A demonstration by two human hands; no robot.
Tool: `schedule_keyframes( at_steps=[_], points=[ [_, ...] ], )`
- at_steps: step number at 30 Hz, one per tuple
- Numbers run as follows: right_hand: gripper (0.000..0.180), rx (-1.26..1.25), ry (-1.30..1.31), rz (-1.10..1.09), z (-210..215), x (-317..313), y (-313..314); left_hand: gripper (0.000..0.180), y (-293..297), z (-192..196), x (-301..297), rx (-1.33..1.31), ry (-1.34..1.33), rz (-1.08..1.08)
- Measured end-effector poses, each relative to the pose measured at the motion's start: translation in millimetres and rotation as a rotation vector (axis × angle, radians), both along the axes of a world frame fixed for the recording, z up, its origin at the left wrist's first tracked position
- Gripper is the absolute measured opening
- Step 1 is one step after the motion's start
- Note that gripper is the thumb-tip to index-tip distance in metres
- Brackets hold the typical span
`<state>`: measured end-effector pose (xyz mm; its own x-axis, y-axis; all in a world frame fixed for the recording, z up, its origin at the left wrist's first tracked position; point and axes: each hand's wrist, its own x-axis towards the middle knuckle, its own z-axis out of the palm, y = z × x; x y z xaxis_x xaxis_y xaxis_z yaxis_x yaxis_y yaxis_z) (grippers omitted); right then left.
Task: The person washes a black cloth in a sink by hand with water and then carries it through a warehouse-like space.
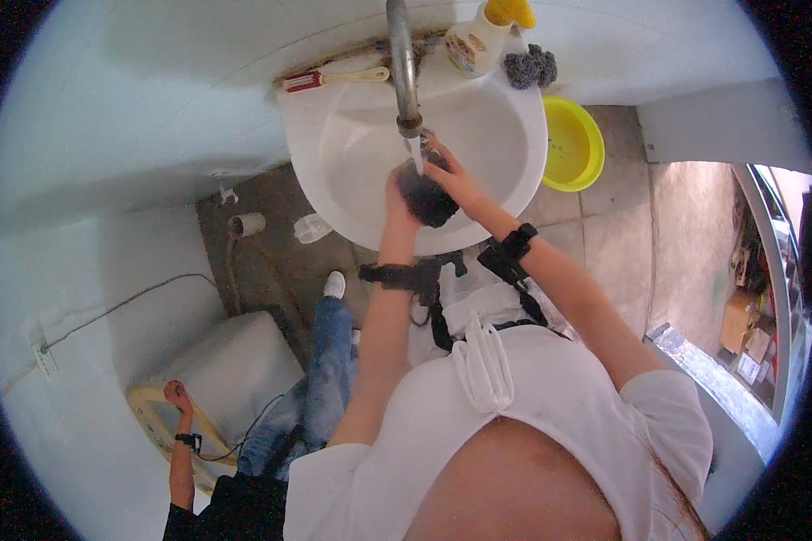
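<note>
Both forearms rise from the lower edge and meet over the white sink (505, 194), each with one black strap at the wrist. The left hand (399, 191) is lifted, its fingers curled and pressed against the left side of a dark scrubbing pad (427, 200). The right hand (451, 177) comes in from the right with its fingers bent over the pad's top, so the pad sits squeezed between the two hands, above the basin and just under the faucet (405, 68), where a thin stream of water falls onto it.

The fingertips of both hands are hidden behind the pad, and the pad's material is hard to make out beyond a dark, wet lump. The faucet's top is cut off by the frame.

On the sink's back rim lie one red-headed brush (334, 79), one bottle with a yellow cap (483, 36) and one grey scourer (530, 66). One yellow basin (579, 144) sits on the floor just beside the sink. At lower left another person's hand (178, 394) grips the rim of one toilet (230, 374)
</note>
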<state>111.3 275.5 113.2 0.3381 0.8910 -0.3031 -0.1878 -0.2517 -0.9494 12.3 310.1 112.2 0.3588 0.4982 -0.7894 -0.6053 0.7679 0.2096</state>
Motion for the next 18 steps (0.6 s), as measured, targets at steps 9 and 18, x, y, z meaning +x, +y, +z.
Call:
schedule_keyframes(
  at_steps=[9, 18],
  points=[
    [0.041, -0.139, -0.336, 0.017, 3.2, -1.9, -7.8, 0.05, -21.2, 28.2, -6.4, 0.096, 0.545, -0.259],
    [0.052, -0.165, -0.694, 0.014, 21.7, -40.7, -20.5, 0.032, -32.9, -7.2, 10.0, 0.475, 0.377, 0.201]
  ],
)
